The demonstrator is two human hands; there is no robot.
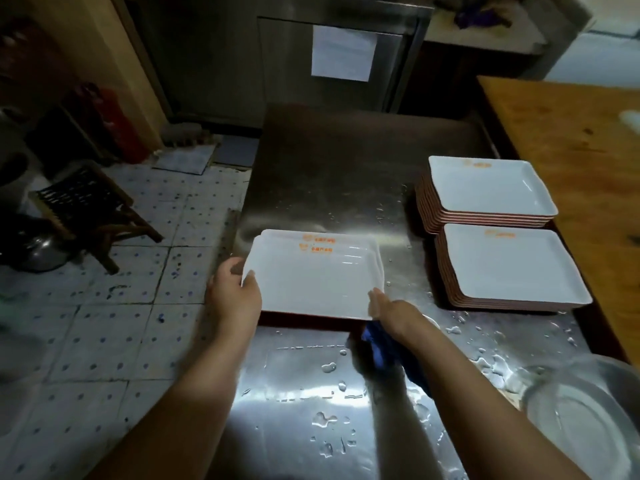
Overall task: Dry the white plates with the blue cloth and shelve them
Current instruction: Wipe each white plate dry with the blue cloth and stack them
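The left hand (pixel 232 292) grips the left edge of a few stacked white plates (pixel 311 275) held over the wet steel tabletop (pixel 329 168) near its left edge. The right hand (pixel 393 313) holds their near right corner, the blue cloth (pixel 384 351) bunched beneath it. Two plate stacks (pixel 498 233) stand along the right edge.

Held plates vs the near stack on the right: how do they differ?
The held plates are few, about two, lifted off the steel counter, gripped by the left hand and right hand. The near stack is taller, rests on the counter, untouched. Both are white, rectangular, with orange print.
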